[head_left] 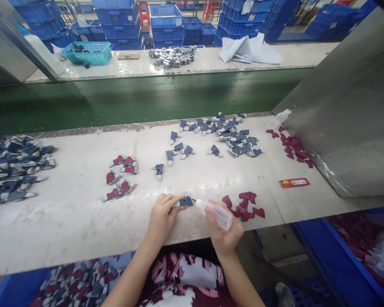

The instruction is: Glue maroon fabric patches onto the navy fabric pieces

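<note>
My left hand [162, 217] pinches a small navy-and-grey shoe-upper piece [186, 201] between thumb and fingers, low in the middle of the frame, over the near part of the white counter [67, 238]. The piece is flat and angular, and its long axis runs roughly left to right, with one end tucked into my fingers. My right hand [225, 233] wraps narrowly around a clear plastic squeeze bottle [216, 214]. The bottle lies tilted, its nozzle pointing up and left to just beside the piece. Maroon pieces [245, 205] lie just right of the bottle.
</note>
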A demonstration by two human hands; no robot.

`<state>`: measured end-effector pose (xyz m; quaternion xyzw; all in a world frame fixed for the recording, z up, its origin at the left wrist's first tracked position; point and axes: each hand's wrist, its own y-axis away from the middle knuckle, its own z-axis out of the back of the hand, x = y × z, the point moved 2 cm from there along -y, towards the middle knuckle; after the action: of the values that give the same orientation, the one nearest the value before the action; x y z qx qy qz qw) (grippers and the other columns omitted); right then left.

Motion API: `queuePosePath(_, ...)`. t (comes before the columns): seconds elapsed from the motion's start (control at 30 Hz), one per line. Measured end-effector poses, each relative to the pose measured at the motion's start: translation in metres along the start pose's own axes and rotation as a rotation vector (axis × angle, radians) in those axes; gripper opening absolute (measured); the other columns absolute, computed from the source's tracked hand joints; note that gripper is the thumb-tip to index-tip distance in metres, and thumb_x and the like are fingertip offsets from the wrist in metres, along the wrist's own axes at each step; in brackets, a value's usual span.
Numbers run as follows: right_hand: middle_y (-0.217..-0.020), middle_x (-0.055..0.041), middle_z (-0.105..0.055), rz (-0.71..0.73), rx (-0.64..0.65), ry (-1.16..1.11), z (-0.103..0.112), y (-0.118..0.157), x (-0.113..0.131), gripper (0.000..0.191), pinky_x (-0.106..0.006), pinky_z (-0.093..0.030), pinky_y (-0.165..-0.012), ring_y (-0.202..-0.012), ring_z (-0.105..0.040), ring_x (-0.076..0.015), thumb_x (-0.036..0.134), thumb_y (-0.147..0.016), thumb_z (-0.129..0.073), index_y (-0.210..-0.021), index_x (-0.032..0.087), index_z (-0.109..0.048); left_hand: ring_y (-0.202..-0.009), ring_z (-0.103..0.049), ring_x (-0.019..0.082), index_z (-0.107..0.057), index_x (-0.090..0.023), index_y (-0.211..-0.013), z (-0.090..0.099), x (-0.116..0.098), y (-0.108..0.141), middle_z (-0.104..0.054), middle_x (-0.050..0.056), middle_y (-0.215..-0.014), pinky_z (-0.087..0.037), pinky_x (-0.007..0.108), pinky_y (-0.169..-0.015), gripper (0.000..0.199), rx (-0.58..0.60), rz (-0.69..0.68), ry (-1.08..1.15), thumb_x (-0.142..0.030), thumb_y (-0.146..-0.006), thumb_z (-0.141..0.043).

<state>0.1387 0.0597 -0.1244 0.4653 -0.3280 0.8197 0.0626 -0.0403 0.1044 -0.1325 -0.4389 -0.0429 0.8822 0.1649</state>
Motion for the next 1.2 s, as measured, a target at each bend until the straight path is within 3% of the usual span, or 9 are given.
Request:
queuePosePath(0.27,-0.08,-0.0075,-0.078,0.066,-0.052,0.036,0.002,0.003,-0.002,0.017,-0.028,-0.062,-0.055,-0.062,-0.075,-0.0214,0.032,-0.087,-0.071,-0.09,0.016,-0.076,-0.085,-0.066,0.024,-0.075,-0.025,-0.107,-0.002,0.003,0.001,-0.075,0.005,-0.09,-0.057,0.037,-0.075,0.02,-0.012,-0.004,0.007,-0.017,-0.093,-0.063)
queuePosePath(0.63,-0.079,-0.0097,-0.077,-0.085,-0.102,-0.042,0.007,0.016,-0.015,0.02,-0.033,-0.061,-0.062,-0.066,-0.074,-0.0236,0.033,-0.086,-0.073,-0.084,0.014,-0.075,-0.083,-0.064,0.024,-0.074,-0.022,-0.107,-0.004,-0.001,0.0,-0.073,0.006,-0.087,-0.056,0.037,-0.076,0.018,-0.018,-0.017,-0.011,-0.015,-0.093,-0.063)
queuePosePath(0.8,-0.077,-0.0105,-0.076,-0.182,-0.16,-0.142,0.007,0.019,-0.016,0.022,-0.031,-0.059,-0.055,-0.061,-0.072,-0.0221,0.033,-0.084,-0.075,-0.085,0.012,-0.074,-0.084,-0.063,0.023,-0.074,-0.021,-0.107,-0.005,-0.002,0.0,-0.073,0.006,-0.087,-0.055,0.036,-0.075,0.018,-0.018,-0.034,-0.012,-0.015,-0.093,-0.063)
queuePosePath(1.03,-0.078,-0.0094,-0.077,-0.144,-0.006,-0.092,-0.004,0.017,-0.004,0.023,-0.029,-0.059,-0.055,-0.062,-0.073,-0.0214,0.035,-0.085,-0.073,-0.091,0.013,-0.076,-0.082,-0.063,0.022,-0.074,-0.019,-0.107,-0.006,-0.001,0.0,-0.073,0.006,-0.086,-0.055,0.034,-0.074,0.017,-0.044,-0.063,-0.019,-0.015,-0.093,-0.065)
queuePosePath(1.2,-0.078,-0.0093,-0.077,-0.175,0.03,-0.056,-0.008,0.016,-0.004,0.026,-0.031,-0.059,-0.056,-0.064,-0.072,-0.0226,0.039,-0.085,-0.071,-0.091,0.015,-0.077,-0.082,-0.063,0.022,-0.073,-0.018,-0.107,-0.006,-0.002,0.0,-0.074,0.006,-0.089,-0.056,0.034,-0.074,0.016,-0.051,-0.083,-0.015,-0.015,-0.093,-0.065)
